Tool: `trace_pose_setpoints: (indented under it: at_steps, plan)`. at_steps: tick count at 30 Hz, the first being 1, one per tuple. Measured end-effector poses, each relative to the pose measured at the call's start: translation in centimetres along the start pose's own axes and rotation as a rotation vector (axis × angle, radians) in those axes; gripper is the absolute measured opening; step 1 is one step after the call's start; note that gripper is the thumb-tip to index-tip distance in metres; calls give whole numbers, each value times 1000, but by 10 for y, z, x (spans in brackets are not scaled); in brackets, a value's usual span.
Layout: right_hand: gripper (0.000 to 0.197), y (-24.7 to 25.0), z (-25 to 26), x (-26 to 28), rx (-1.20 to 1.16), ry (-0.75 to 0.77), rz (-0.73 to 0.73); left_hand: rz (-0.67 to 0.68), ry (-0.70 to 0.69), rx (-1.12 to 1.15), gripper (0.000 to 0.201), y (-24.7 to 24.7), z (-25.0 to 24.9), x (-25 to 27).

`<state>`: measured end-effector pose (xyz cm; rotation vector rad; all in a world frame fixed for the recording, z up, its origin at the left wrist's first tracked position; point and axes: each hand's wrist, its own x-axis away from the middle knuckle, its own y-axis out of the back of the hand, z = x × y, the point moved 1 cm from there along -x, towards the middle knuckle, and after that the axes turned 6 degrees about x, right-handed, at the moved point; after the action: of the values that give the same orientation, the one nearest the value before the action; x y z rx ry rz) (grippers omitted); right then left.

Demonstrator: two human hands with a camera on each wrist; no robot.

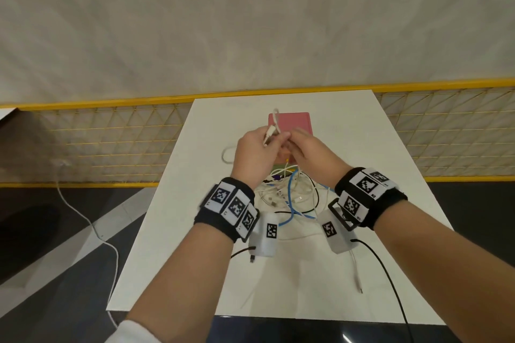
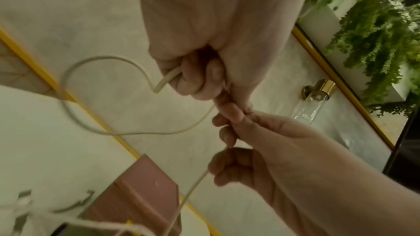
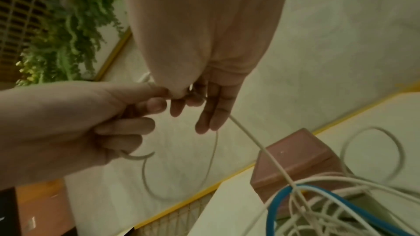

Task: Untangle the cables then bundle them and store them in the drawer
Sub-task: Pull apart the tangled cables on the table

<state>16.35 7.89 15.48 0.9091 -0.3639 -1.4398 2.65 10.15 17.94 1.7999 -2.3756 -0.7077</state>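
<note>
Above the white table (image 1: 167,231): left hand (image 1: 255,157) grips a white cable (image 2: 68,114); right hand (image 1: 312,153) pinches its strand. Step: untangling. Remaining tangle (image 1: 289,195) lies before the pink drawer box (image 1: 292,121). Next, likely: draw it free.

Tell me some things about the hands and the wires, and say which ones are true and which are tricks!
1. Both hands hold the same white cable. True: the left hand and right hand pinch it above the table.
2. The blue cable is lifted in the air. False: it lies in the tangled pile on the table.
3. A pink box sits behind the hands. True.
4. All the cables are already bundled. False: they lie loose and tangled.
5. The right hand is flat on the table. False: it is raised, pinching the cable.
</note>
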Motion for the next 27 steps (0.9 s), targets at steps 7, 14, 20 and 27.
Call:
trace_pose_setpoints:
  at_steps: [7,14,20,27]
  plan:
    - [26,-16,-57,25,34,-284,123,-303,-58,289,16,24,-18,-8]
    - [23,-8,-40,23,-166,-306,75,-369,-7,357,22,42,-15,-8]
    - [14,-56,-37,11,-38,-326,87,-230,-100,488,18,34,-46,-7]
    - [25,-28,-31,5,-140,-435,-7,-375,24,506,20,54,-13,-6]
